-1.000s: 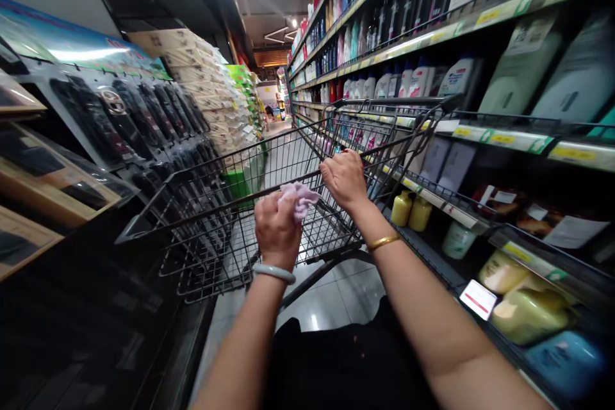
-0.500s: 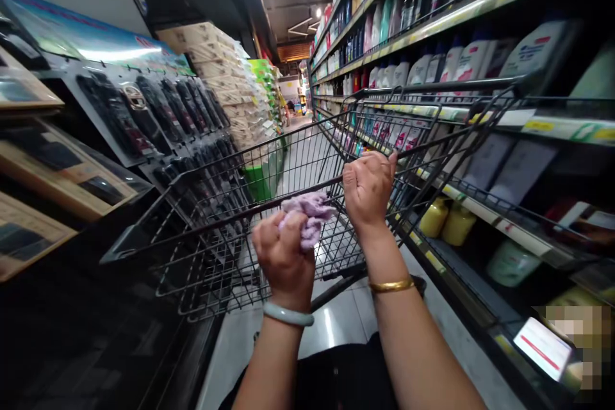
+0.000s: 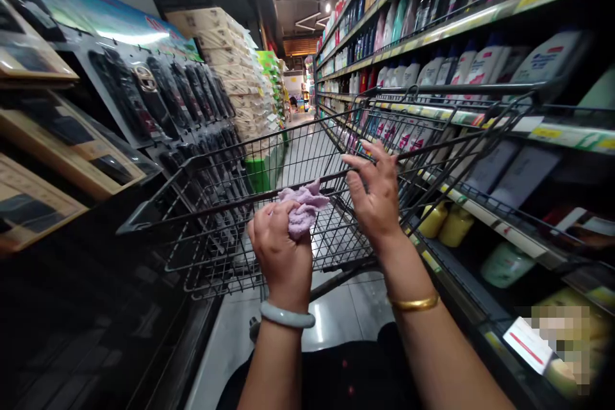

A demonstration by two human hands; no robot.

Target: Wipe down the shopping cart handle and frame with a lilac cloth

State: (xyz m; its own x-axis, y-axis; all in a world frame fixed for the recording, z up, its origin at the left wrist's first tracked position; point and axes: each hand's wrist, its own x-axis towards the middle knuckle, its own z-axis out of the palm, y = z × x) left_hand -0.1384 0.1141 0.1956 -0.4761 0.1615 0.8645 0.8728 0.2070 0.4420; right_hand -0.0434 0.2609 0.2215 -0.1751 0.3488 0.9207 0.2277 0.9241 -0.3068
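A black wire shopping cart (image 3: 211, 208) stands in front of me, turned at a slant across the aisle, with bare wire showing in its basket. My left hand (image 3: 281, 250) is closed around a crumpled lilac cloth (image 3: 307, 202), which bunches out above the thumb against the cart's near bar. A pale bangle circles that wrist. My right hand (image 3: 377, 195) is raised at the same bar with fingers apart and nothing in it. Its fingertips are near the bar; whether they touch it I cannot tell. A gold bangle is on the right wrist.
Shelves of shampoo bottles (image 3: 485, 67) run along the right, close to the cart. On the left hang packaged belts (image 3: 158, 93) beside boxed goods (image 3: 62, 154). Stacked cartons (image 3: 221, 57) stand farther along. The tiled floor (image 3: 331, 314) continues down the aisle between them.
My right hand has loosened from the cart's bar and spread its fingers. My left hand keeps hold of the cloth. The view has shifted slightly.
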